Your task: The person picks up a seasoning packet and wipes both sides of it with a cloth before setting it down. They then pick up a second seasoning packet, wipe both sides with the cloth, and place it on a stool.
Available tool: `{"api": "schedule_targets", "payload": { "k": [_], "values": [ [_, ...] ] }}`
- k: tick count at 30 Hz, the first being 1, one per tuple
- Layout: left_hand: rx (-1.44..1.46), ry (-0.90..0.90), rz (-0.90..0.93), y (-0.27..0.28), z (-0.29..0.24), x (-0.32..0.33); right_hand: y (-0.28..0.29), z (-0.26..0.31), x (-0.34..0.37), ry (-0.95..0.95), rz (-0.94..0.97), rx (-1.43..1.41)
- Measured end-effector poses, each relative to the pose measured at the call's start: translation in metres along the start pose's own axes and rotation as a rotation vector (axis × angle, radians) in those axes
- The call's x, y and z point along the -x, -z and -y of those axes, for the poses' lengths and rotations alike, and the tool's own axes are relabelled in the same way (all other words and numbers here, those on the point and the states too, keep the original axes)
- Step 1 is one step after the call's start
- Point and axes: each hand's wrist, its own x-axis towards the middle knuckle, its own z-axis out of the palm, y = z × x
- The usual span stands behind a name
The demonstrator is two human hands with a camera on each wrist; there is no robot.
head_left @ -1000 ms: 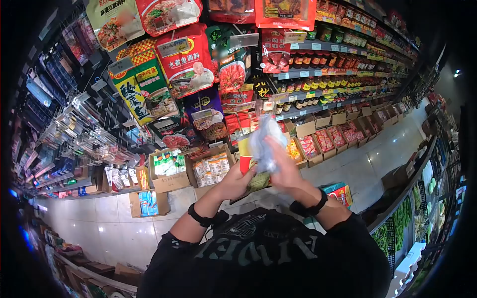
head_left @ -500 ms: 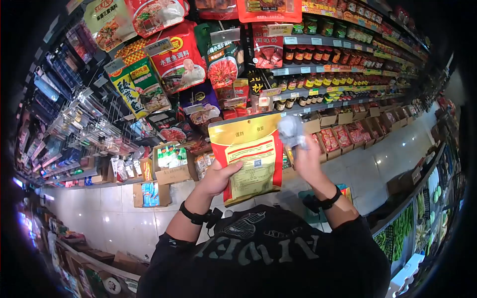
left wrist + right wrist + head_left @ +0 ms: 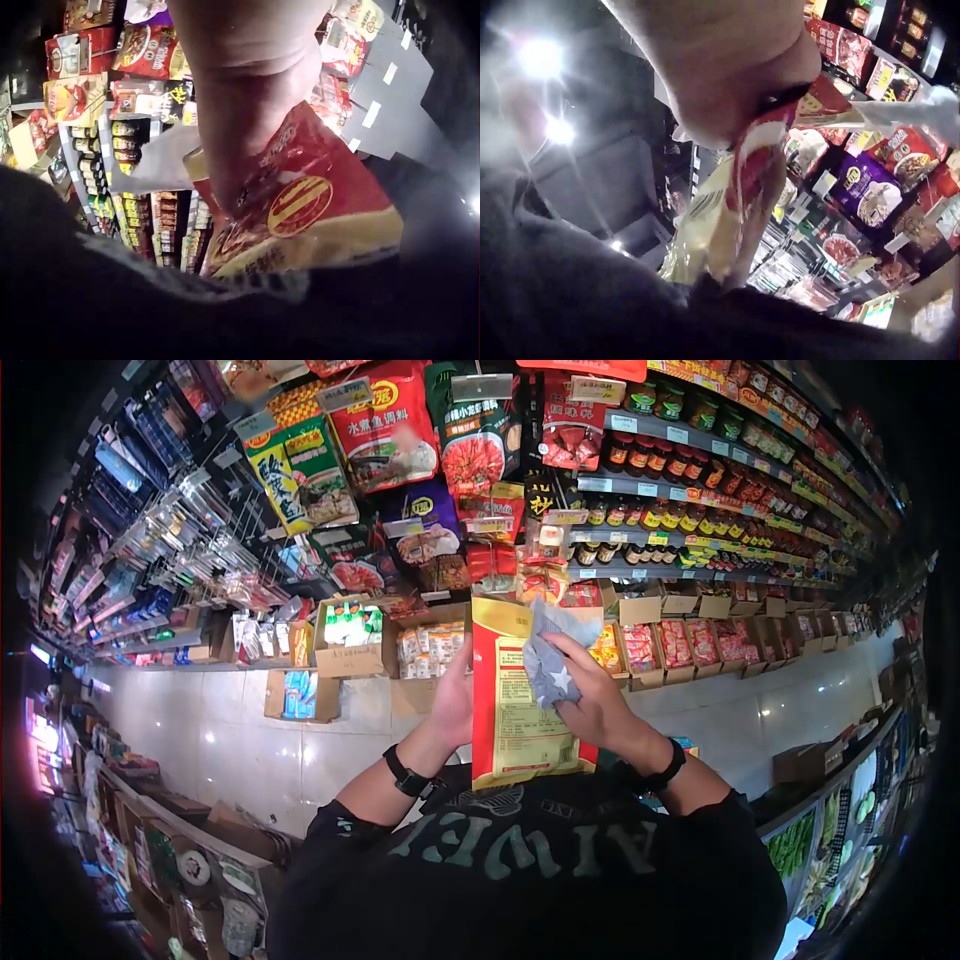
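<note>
A red and gold seasoning packet (image 3: 515,735) is upright in front of the chest, its printed back panel facing up at the head view. My left hand (image 3: 456,698) holds it by the left edge, with the fingers hidden behind it. In the left wrist view the packet's red front (image 3: 330,172) hangs below that hand. My right hand (image 3: 600,705) grips a crumpled grey cloth (image 3: 547,665) with a white star pattern, which lies over the packet's upper right part. The right wrist view shows the packet's edge (image 3: 712,225) beneath the right hand.
Hanging seasoning packets (image 3: 388,435) fill the rack ahead. Shelves of jars (image 3: 665,515) run off to the right. Cardboard boxes of goods (image 3: 352,645) line the shelf foot above a tiled floor (image 3: 215,760). Green vegetables (image 3: 795,842) lie in a display at right.
The packet first appears tilted edge-on, then turns to show its back, and now stands straighter and further right. The right hand's cloth has come from beside the packet onto its upper right part.
</note>
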Motion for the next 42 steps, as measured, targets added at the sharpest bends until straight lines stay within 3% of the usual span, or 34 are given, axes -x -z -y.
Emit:
{"api": "schedule_targets", "payload": {
  "k": [1, 2, 5, 6, 9, 10, 13, 14, 17, 18, 20, 22, 24, 26, 27, 29, 31, 32, 35, 38, 41, 42],
  "values": [
    [0.046, -0.001, 0.045, 0.014, 0.004, -0.003, -0.002, -0.006, 0.005, -0.013, -0.004, -0.075],
    [-0.108, 0.026, -0.121, 0.037, 0.010, -0.001, -0.004, -0.010, 0.010, 0.014, -0.029, -0.041],
    [-0.194, 0.165, -0.205, 0.047, 0.021, -0.004, -0.004, -0.008, 0.009, 0.125, 0.103, -0.019],
    [-0.137, 0.205, 0.003, 0.041, 0.019, -0.001, -0.005, -0.004, 0.007, 0.154, 0.160, -0.026],
    [-0.126, 0.231, -0.139, 0.051, 0.013, 0.006, -0.018, 0.028, -0.008, 0.134, 0.233, -0.216],
    [-0.191, 0.215, -0.167, 0.046, 0.007, 0.008, -0.015, 0.030, -0.015, 0.182, 0.327, 0.021],
    [-0.124, 0.093, -0.048, 0.016, -0.005, 0.008, -0.015, 0.019, -0.026, 0.223, 0.182, 0.473],
    [-0.197, 0.042, -0.035, 0.015, -0.008, 0.007, -0.016, 0.019, -0.029, 0.080, 0.224, 0.386],
    [-0.299, -0.059, -0.151, 0.006, -0.015, 0.010, -0.046, 0.014, -0.033, -0.123, 0.044, 0.239],
    [-0.386, -0.119, -0.148, 0.011, -0.015, 0.009, -0.057, 0.017, -0.037, -0.137, 0.066, 0.095],
    [-0.272, -0.178, -0.043, 0.055, -0.016, 0.004, -0.089, 0.031, -0.052, 0.067, 0.145, -0.067],
    [-0.587, -0.220, 0.040, 0.062, -0.032, 0.004, -0.104, 0.042, -0.064, 0.184, 0.200, -0.174],
    [-0.398, -0.182, -0.081, 0.032, -0.041, 0.022, -0.104, 0.053, -0.082, 0.222, 0.239, -0.225],
    [-0.207, -0.149, -0.201, 0.012, -0.050, 0.038, -0.088, 0.058, -0.092, 0.172, 0.141, 0.196],
    [-0.198, -0.091, -0.113, 0.016, -0.058, 0.041, -0.080, 0.060, -0.094, 0.146, 0.094, 0.409],
    [-0.176, 0.032, 0.062, 0.031, -0.071, 0.044, -0.080, 0.061, -0.095, 0.001, 0.022, 0.421],
    [-0.242, 0.056, 0.033, 0.041, -0.076, 0.045, -0.087, 0.058, -0.097, -0.125, -0.021, 0.421],
    [-0.280, 0.065, 0.012, 0.045, -0.076, 0.046, -0.097, 0.063, -0.098, -0.100, -0.031, 0.491],
    [-0.410, 0.042, -0.065, 0.053, -0.086, 0.055, -0.159, 0.058, -0.094, -0.021, -0.113, 0.107],
    [-0.439, -0.003, -0.091, 0.077, -0.107, 0.056, -0.181, 0.083, -0.102, 0.053, 0.099, -0.166],
    [-0.447, -0.045, -0.126, 0.099, -0.115, 0.064, -0.176, 0.090, -0.110, 0.118, 0.101, 0.089],
    [-0.154, 0.026, -0.073, 0.084, -0.114, 0.073, -0.167, 0.082, -0.106, 0.118, 0.055, 0.261]
  ]
}}
